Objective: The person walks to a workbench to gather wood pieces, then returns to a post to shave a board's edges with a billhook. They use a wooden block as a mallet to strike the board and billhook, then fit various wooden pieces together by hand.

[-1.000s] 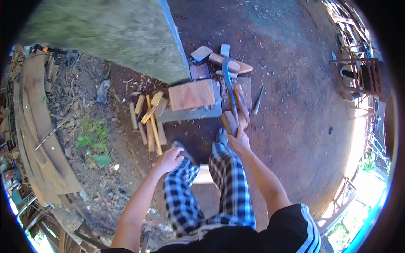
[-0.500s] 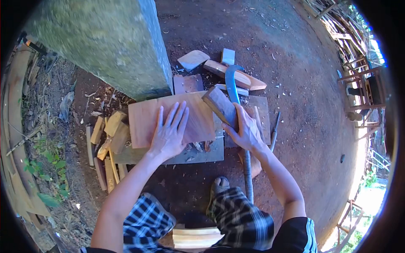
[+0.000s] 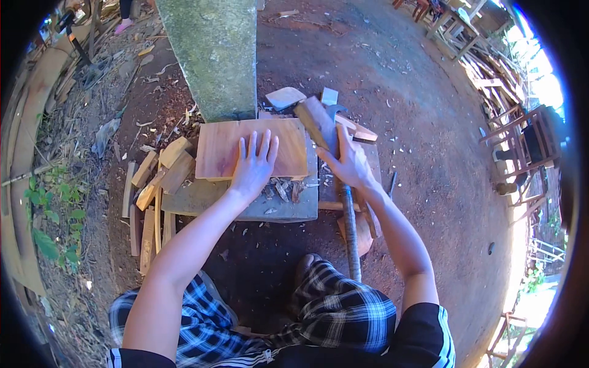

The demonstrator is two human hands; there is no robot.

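Note:
A smooth, light brown wooden board (image 3: pixel 211 150) rests on a grey slab (image 3: pixel 288 211), close to the foot of a stone post. My left hand (image 3: pixel 253 165) lies flat on the board, fingers spread. My right hand (image 3: pixel 354 161) grips a dark, rectangular wooden block (image 3: pixel 316 124) at its lower end, with the block raised and tilted to the right of the board. Beneath that hand runs the long handle of a curved-blade tool (image 3: pixel 350 233); its blade is mostly hidden behind the block and hand. Wood chips (image 3: pixel 283 190) lie on the slab near the board's front edge.
The mossy stone post (image 3: pixel 221 61) rises just behind the board. Wood offcuts (image 3: pixel 177 173) are piled at the left, and a pale piece (image 3: pixel 286 97) lies beyond. A hammer (image 3: pixel 73 40) stands far left. Another person's foot (image 3: pixel 123 26) shows at the top. Wooden furniture (image 3: pixel 527 144) stands at right.
The view has shifted, showing more ground beyond the post. My left hand remains flat on the board; my right still holds the block, now more upright and covering more of the curved blade.

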